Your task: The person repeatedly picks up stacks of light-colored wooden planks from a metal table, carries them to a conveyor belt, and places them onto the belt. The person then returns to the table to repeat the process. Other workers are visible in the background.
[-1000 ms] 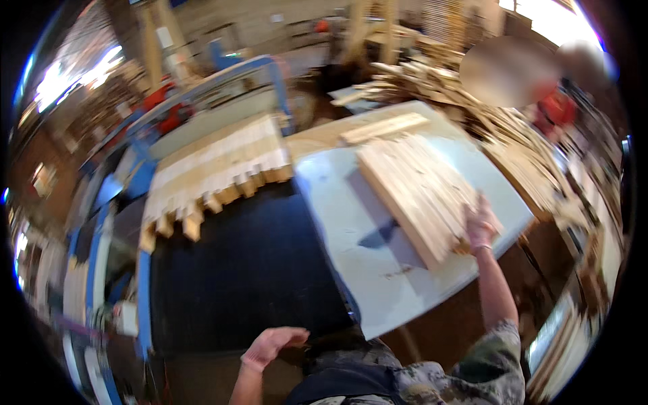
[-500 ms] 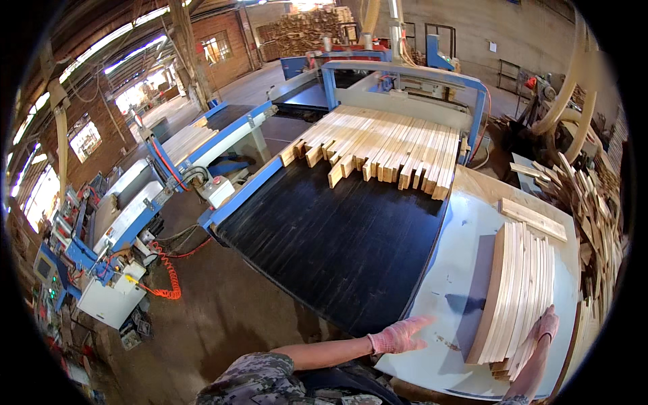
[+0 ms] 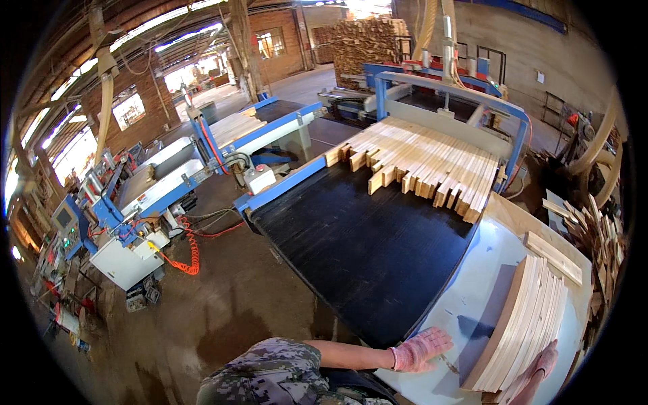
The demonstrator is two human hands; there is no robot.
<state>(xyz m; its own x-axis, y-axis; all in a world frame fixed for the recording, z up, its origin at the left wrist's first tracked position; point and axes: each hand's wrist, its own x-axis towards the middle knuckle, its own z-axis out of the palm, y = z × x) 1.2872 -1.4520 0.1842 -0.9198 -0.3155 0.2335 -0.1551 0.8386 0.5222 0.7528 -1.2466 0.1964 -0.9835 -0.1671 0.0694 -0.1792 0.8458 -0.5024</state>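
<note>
1. Over the pale board (image 3: 442, 314), the left hand (image 3: 422, 349) has fingers straight and slightly apart.
2. At the right side of the wooden strips (image 3: 523, 324) is the right hand (image 3: 545, 359); how its fingers stand, I cannot tell.
3. These strips lie side by side on the board, near the black belt (image 3: 364, 250).

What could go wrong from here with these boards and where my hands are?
The right hand is against one side of the stack of boards, while the left hand is open and apart from it, so a one-sided push might make the boards shift or splay.

The loose board beyond the stack could get knocked if the stack slides that way.

The boards on the belt have uneven ends, which might snag a glove.
</note>
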